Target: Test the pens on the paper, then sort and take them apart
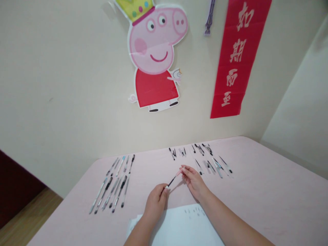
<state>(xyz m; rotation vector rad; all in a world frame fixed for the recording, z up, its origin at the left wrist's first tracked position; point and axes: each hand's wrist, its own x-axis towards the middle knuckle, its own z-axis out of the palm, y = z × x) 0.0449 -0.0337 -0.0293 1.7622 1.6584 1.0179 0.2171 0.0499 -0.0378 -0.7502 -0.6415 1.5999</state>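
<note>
Over the middle of the table, my left hand (155, 201) is closed on the near end of a dark, thin pen refill (172, 180), with a small pale piece showing at its fingertips. My right hand (194, 181) pinches a short pink pen part (179, 172) at the refill's far end. The refill and pink part form one slanted line between the hands; how they join is too small to tell. Beneath my hands lies a stack of white paper (183, 225) with small pen marks near its top right.
Two rows of whole pens (112, 191) lie on the left of the pink-covered table (276, 198). Small groups of pen parts (211, 166) lie in two rows at the back right. The wall behind carries a cartoon pig cutout (156, 85) and a red banner (235, 61).
</note>
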